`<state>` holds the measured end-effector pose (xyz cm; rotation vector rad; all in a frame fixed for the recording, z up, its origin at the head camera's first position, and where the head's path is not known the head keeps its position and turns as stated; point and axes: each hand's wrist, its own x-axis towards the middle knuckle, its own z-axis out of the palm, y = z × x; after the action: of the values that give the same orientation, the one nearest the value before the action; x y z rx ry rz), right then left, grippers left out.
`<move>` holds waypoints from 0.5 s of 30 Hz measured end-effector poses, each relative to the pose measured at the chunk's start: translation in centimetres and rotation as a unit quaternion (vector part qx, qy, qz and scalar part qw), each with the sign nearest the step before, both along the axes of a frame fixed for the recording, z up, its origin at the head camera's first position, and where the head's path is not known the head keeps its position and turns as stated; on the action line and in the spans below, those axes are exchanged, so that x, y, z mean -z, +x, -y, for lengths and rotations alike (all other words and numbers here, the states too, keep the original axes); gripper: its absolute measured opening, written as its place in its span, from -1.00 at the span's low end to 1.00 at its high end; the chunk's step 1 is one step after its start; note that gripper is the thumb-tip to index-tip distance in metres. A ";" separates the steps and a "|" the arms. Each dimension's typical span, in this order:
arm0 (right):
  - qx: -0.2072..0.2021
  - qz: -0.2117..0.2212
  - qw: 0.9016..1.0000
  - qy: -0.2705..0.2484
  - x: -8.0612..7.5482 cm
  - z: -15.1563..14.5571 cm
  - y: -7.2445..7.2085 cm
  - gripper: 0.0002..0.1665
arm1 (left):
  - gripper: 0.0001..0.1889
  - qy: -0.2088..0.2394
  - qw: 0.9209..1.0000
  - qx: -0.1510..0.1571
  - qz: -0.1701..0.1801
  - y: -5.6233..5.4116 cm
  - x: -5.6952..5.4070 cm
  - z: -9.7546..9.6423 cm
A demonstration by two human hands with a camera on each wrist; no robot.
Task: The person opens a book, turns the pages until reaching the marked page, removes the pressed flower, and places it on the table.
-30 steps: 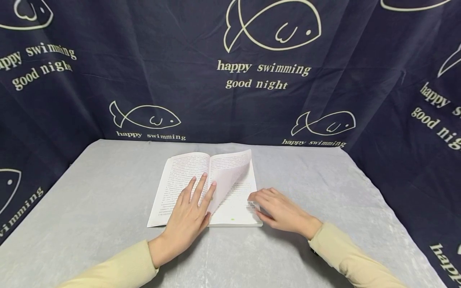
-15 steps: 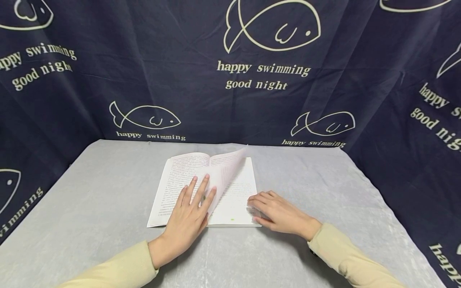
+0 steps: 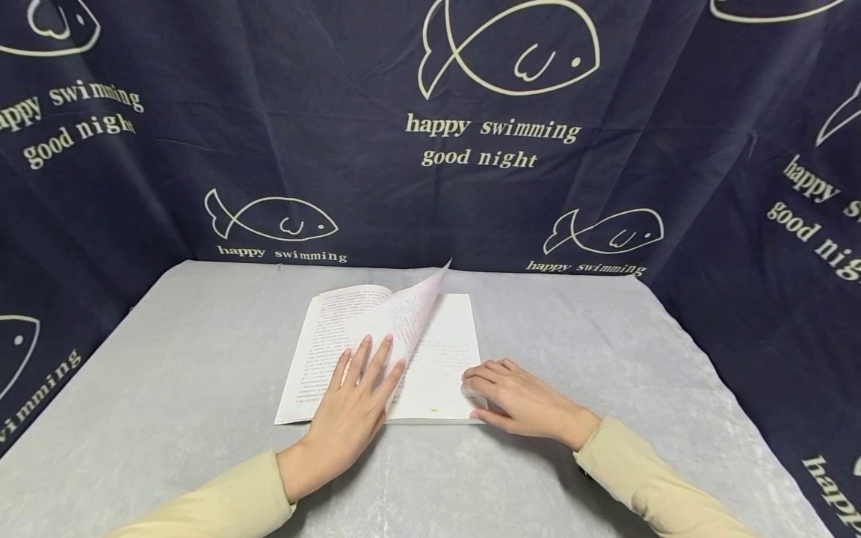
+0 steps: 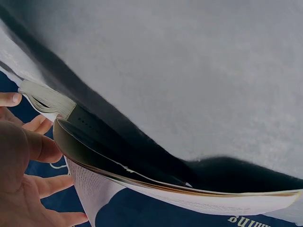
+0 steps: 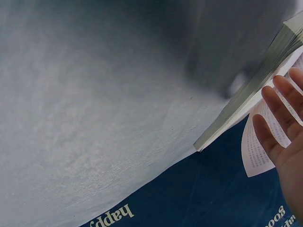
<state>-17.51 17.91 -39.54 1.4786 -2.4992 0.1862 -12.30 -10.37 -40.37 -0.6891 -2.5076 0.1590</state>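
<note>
An open book point(image 3: 447, 381) of printed text lies on the table in the head view. One leaf point(image 3: 425, 299) stands up off the right side, its far corner curling upward and to the left. My left hand point(image 3: 344, 418) is over the middle of the book, fingers straight and spread, touching that leaf near the gutter. At the lower right edge of the book rests my right hand point(image 3: 528, 400), its fingertips on the right page. The right wrist view shows the fingers of this right hand point(image 5: 286, 127) extended beside the page block point(image 5: 255, 90).
Grey cloth covers the table point(image 3: 578, 329). Behind it and at both sides hangs a dark blue curtain point(image 3: 430, 224) with white fish and lettering. A small green mark point(image 3: 433, 409) is near the bottom of the right page.
The raised leaf has swung further up and left, uncovering more of the right page. My left fingers have slid slightly toward me; the right hand has barely moved.
</note>
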 end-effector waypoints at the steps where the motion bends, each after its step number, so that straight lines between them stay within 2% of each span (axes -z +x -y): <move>1: 0.000 0.000 1.000 0.001 0.0 0.0 0.0 -0.57 | -0.37 0.002 1.000 0.001 -0.002 0.0 0.0 0.0; 9: -0.001 0.001 1.000 0.001 0.0 -0.1 0.0 -0.52 | -0.45 0.019 1.000 0.013 -0.014 -0.2 0.4 0.1; 15: -0.002 0.004 1.000 0.006 -0.1 -0.1 0.0 -0.55 | -0.43 0.008 1.000 0.005 -0.003 -0.2 0.5 0.3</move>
<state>-17.56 18.00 -39.45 1.4893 -2.5079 0.1791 -12.47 -10.72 -40.82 -0.6926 -2.4961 0.1370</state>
